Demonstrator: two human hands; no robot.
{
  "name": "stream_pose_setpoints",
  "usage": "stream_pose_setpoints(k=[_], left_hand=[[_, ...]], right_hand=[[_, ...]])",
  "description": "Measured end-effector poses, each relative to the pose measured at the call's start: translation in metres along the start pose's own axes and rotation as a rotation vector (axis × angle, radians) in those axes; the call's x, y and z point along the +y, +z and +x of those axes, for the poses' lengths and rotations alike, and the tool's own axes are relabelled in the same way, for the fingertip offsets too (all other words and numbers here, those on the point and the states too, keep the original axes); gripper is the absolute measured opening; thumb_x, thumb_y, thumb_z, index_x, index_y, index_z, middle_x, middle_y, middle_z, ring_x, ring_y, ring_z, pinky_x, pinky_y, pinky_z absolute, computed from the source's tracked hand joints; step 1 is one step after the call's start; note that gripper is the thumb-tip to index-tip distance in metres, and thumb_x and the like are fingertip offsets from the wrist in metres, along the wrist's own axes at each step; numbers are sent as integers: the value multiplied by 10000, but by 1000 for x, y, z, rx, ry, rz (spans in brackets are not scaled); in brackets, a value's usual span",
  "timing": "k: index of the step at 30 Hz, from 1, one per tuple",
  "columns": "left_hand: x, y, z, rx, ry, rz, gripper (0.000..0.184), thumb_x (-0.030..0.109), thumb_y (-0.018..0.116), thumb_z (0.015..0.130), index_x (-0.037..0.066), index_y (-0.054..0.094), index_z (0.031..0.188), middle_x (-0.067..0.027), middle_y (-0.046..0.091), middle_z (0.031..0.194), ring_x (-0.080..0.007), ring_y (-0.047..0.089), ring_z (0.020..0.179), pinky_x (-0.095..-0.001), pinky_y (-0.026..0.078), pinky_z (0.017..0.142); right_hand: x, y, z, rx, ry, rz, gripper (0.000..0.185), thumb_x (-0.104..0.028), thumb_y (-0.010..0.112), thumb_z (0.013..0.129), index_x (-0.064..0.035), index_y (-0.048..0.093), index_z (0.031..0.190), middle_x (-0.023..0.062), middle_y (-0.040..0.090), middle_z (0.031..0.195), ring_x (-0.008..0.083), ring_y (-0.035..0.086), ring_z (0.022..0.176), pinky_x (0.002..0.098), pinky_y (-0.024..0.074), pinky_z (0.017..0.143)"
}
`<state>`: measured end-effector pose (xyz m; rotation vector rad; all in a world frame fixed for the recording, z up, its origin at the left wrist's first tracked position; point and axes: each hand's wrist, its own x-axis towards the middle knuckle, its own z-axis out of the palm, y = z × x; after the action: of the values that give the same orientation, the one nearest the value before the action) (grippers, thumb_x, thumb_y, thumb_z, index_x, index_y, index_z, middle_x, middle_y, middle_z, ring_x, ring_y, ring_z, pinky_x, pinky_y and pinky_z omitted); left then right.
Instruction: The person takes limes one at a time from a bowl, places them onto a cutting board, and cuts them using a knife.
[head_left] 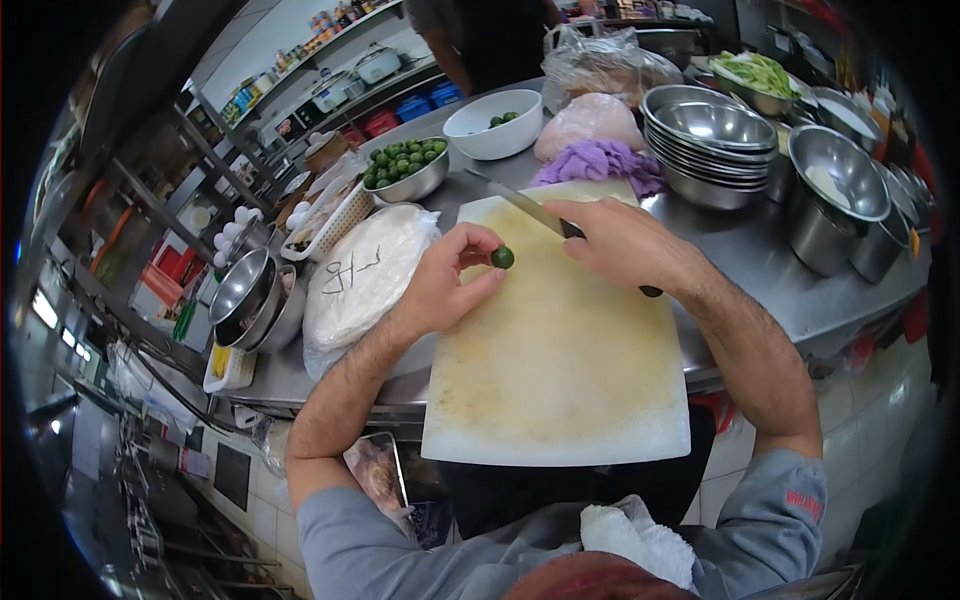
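My left hand pinches a small green calamansi between thumb and fingers, over the upper part of the white cutting board. In my right hand is a kitchen knife, its blade pointing to the upper left, beyond the fruit and apart from it. The dark handle shows on both sides of my closed fingers. Behind the board, to the left, a metal bowl is heaped with more of the green fruit. A white bowl farther back holds a few green pieces.
A purple cloth lies at the board's far edge. Stacked metal bowls and metal pots stand to the right. Left of the board sits a plastic-wrapped white pack, with more metal bowls beyond. Another person stands across the table.
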<state>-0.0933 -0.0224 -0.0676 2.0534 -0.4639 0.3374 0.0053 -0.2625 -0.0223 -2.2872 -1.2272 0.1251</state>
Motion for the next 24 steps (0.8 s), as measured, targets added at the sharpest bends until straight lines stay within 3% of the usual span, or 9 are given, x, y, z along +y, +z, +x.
stream_pose_setpoints(k=[2, 4, 8, 11, 19, 24], left_hand=[[1, 3, -1, 0, 9, 144, 304, 20, 663, 854, 4, 543, 1133, -92, 615, 1063, -170, 621, 986, -321, 504, 899], [2, 0, 0, -29, 125, 529, 257, 29, 677, 831, 11, 599, 1076, -104, 623, 1068, -197, 632, 978, -325, 508, 881], [6, -1, -2, 32, 124, 510, 210, 34, 696, 806, 19, 644, 1010, -107, 635, 1054, -209, 638, 962, -324, 510, 856], [5, -2, -4, 47, 14, 433, 195, 27, 705, 794, 10, 646, 979, -106, 644, 1018, -212, 641, 945, -319, 511, 836], [-8, -6, -7, 75, 86, 371, 168, 8, 718, 774, 13, 627, 916, -106, 641, 979, -223, 640, 929, -314, 503, 819], [-8, -4, -8, 88, 113, 426, 172, 11, 720, 775, 21, 622, 916, -106, 632, 976, -225, 635, 923, -317, 502, 823]], right_hand=[[-2, 0, -1, -19, 10, -30, 468, -125, 534, 872, -94, 514, 1338, 203, 676, 1060, 358, 646, 1005, 441, 497, 899], [-3, 0, -2, -85, -19, -22, 468, -124, 536, 875, -103, 512, 1341, 195, 685, 1027, 348, 658, 975, 444, 505, 888], [0, 3, -3, -80, -57, -62, 469, -127, 546, 879, -109, 505, 1346, 186, 685, 1017, 338, 657, 977, 451, 503, 884], [-2, 4, -7, -44, -92, -74, 397, -69, 517, 849, -100, 578, 1240, 180, 675, 1031, 345, 644, 1005, 451, 501, 883], [-8, 6, -14, -130, -173, -107, 386, -39, 526, 832, -21, 571, 1214, 216, 669, 1012, 348, 665, 964, 424, 535, 832], [-12, 7, -16, -206, -148, -151, 433, -121, 564, 890, -72, 498, 1315, 201, 665, 998, 365, 639, 984, 468, 498, 859]])
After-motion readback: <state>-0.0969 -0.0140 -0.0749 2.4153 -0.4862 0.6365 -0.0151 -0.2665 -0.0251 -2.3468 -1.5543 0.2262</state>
